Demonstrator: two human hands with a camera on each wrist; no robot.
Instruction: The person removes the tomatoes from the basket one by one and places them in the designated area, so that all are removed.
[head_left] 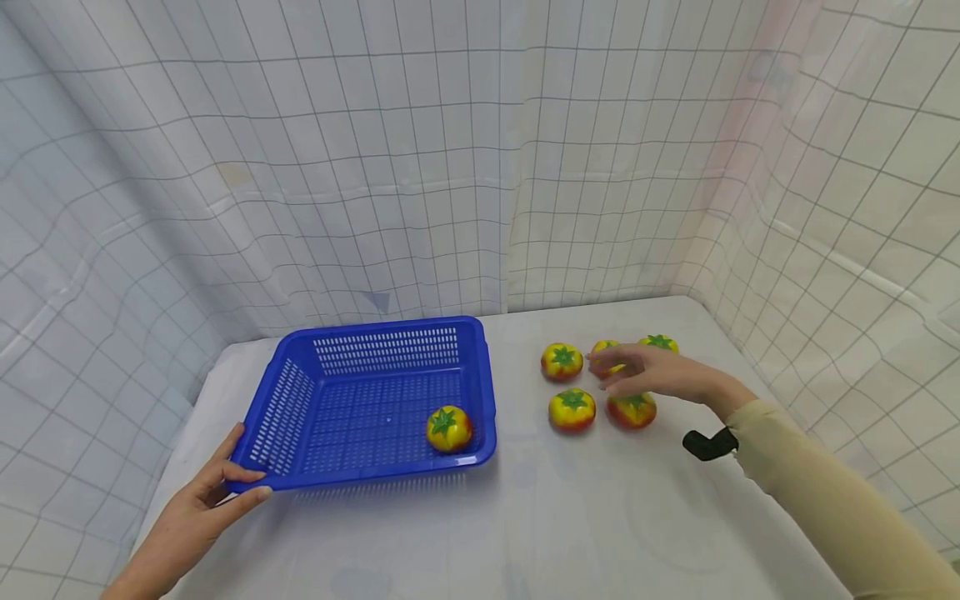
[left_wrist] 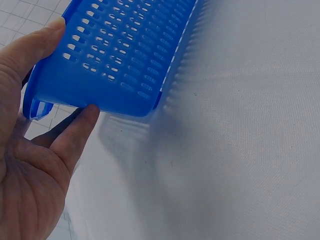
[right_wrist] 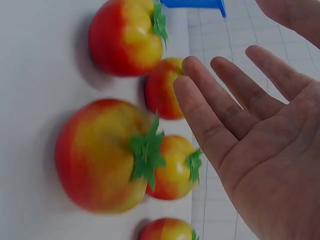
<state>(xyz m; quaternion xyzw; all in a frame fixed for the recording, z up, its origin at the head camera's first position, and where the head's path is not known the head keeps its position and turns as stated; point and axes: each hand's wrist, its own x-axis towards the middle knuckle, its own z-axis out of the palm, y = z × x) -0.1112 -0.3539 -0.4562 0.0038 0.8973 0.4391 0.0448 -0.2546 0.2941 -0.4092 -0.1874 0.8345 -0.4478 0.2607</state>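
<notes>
A blue plastic basket [head_left: 360, 479] with slotted walls stands on the left of the white table. My left hand [head_left: 187, 517] grips its near left corner; in the left wrist view the thumb [left_wrist: 42, 42] lies on the rim and a finger presses the wall from below. One red-and-yellow tomato [head_left: 449, 429] with a green star-shaped calyx sits inside, at the near right corner. Over the other tomatoes hovers my right hand [head_left: 652, 372], fingers spread and holding nothing. Beneath it lies a tomato [right_wrist: 102, 155]; another tomato [head_left: 572, 411] is just left of it.
More tomatoes lie behind: one tomato [head_left: 562, 362] at the back left, a tomato [head_left: 604, 348] partly covered by the hand, and a tomato [head_left: 660, 342] at the back right. Grid-patterned white curtains [head_left: 420, 167] enclose the white table [head_left: 570, 517] behind and at both sides.
</notes>
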